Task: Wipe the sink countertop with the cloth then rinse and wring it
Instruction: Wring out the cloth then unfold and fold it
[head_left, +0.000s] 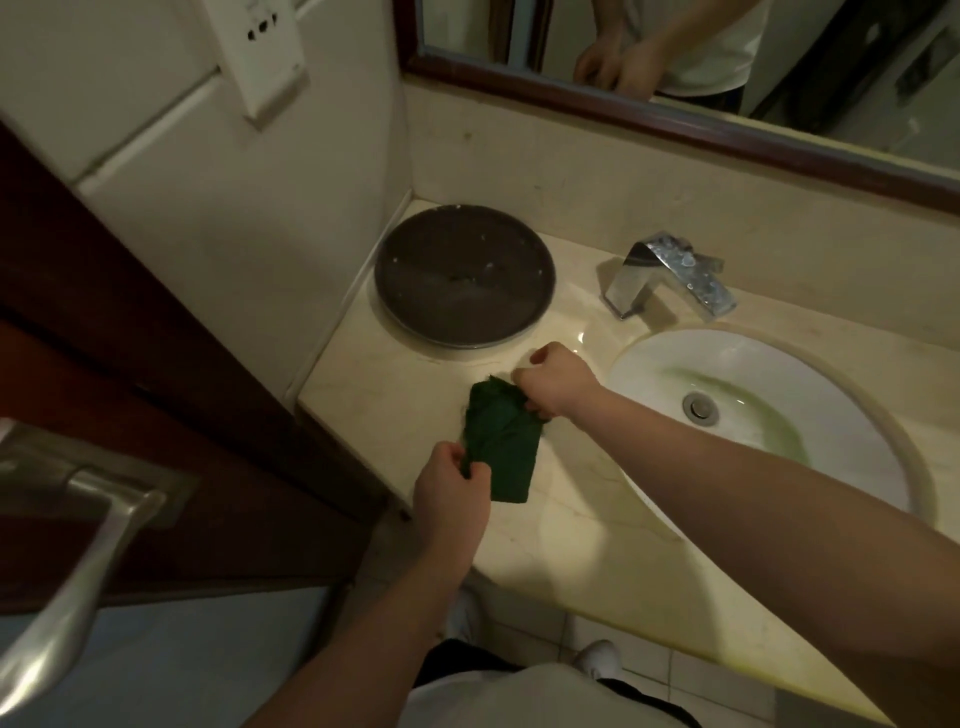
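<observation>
A dark green cloth (504, 441), folded into a rough rectangle, lies on the beige marble countertop (561, 525) left of the white oval sink (753, 374). My left hand (451, 493) pinches the cloth's near left corner. My right hand (556, 382) grips its far right corner, so the cloth is held between both hands against the counter. A chrome faucet (670, 278) stands behind the sink; no water runs from it.
A round dark tray (465, 280) sits in the counter's back left corner. A wood-framed mirror (675, 124) hangs above the backsplash. A dark wooden door with a metal handle (78, 545) stands at the left. A wall socket (265, 47) is at upper left.
</observation>
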